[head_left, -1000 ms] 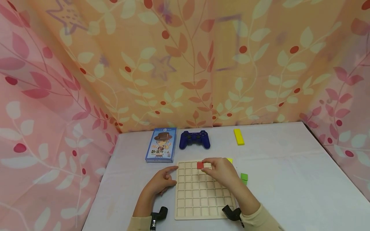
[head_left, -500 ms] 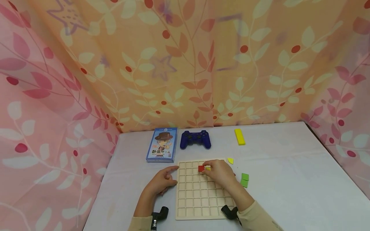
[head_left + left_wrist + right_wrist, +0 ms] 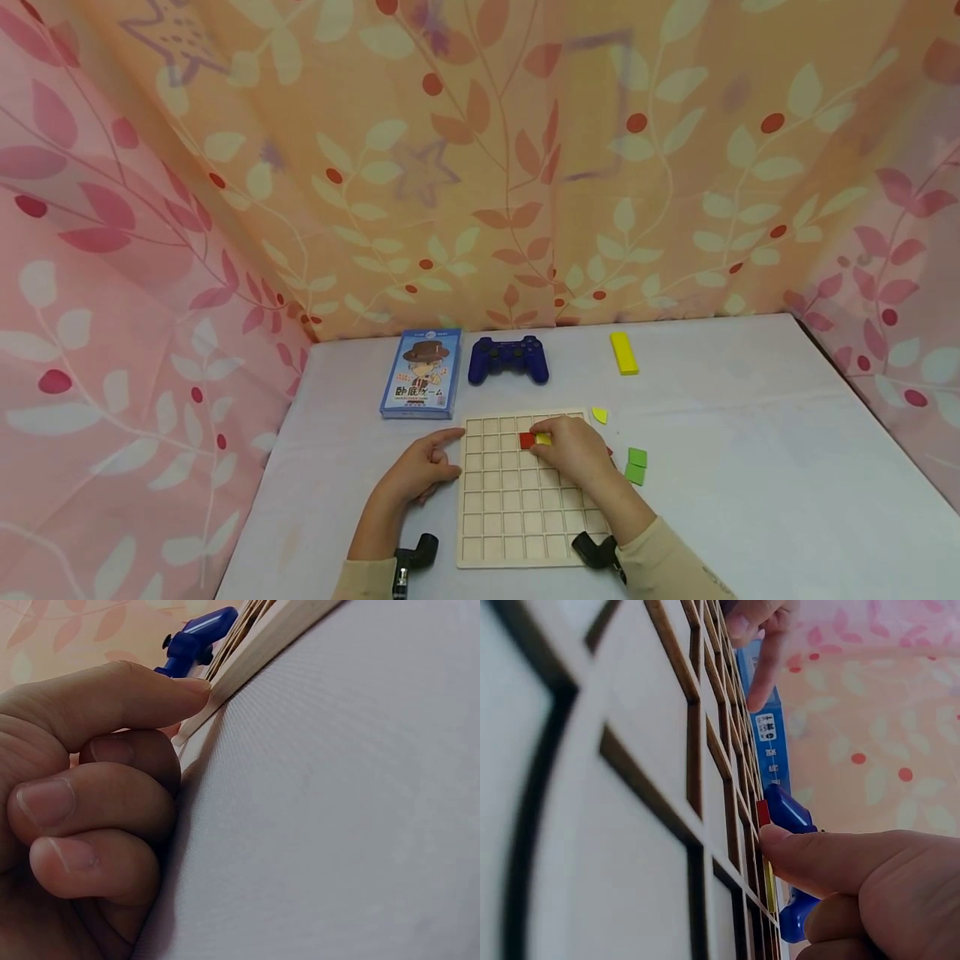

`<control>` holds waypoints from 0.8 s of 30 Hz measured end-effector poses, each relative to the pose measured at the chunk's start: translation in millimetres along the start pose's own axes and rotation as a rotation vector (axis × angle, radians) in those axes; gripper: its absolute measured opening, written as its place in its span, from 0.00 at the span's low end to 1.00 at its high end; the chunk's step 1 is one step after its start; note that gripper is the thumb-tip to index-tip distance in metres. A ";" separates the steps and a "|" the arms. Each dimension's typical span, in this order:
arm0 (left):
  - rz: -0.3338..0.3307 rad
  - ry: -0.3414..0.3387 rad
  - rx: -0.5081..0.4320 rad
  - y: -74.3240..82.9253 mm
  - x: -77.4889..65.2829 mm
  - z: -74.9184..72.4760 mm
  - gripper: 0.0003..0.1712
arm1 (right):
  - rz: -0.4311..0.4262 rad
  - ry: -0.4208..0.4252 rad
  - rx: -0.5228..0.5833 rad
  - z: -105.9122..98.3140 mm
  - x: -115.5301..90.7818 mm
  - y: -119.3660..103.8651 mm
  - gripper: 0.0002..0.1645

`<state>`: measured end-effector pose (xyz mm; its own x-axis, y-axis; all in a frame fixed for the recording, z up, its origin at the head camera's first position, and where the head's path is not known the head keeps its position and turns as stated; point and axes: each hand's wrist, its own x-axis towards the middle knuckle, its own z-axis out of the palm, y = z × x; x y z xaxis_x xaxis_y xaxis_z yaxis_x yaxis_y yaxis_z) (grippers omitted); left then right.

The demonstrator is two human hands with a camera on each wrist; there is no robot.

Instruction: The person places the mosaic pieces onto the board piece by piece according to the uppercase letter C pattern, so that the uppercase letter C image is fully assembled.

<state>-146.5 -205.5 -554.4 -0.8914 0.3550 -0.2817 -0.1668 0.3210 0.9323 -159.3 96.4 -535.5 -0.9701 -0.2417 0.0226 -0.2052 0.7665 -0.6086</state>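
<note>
A thin red square tile [image 3: 527, 441] is pinched at its right side between the thumb and index finger of my right hand [image 3: 573, 450], low over the upper part of the wooden grid board [image 3: 491, 502]. Just right of it, partly hidden under the fingers, lies a yellow tile [image 3: 543, 438], seen edge-on as a yellow strip [image 3: 771, 881] in the right wrist view. My left hand [image 3: 416, 471] rests by the board's left edge. Its straight index finger [image 3: 142, 697] touches the rim, and its other fingers are folded in the left wrist view.
Two green tiles [image 3: 636, 467] and a yellow rounded piece [image 3: 599, 415] lie right of the board. A bit of red shows behind the right wrist. Farther back are a blue game box [image 3: 422, 375], a dark blue game controller [image 3: 508, 361] and a yellow bar [image 3: 624, 353].
My right hand has brought the red tile slightly nearer and to the right, from the board's top row to beside the yellow tile. The left hand has stayed at the edge.
</note>
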 end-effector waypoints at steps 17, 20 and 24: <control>-0.010 0.004 -0.005 -1.0 1.8 -0.7 0.40 | 0.008 -0.003 -0.016 -2.0 -1.4 -1.7 0.20; -0.007 -0.002 -0.010 -0.3 1.4 -0.2 0.40 | 0.012 0.010 -0.006 -6.7 -2.7 -5.0 0.21; 0.000 -0.005 -0.011 0.5 0.8 0.2 0.40 | 0.014 0.029 0.012 -15.5 -6.0 -11.6 0.22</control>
<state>-147.2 -204.9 -554.2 -0.8894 0.3593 -0.2826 -0.1714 0.3111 0.9348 -153.1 98.2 -516.3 -0.9763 -0.2132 0.0367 -0.1897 0.7623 -0.6187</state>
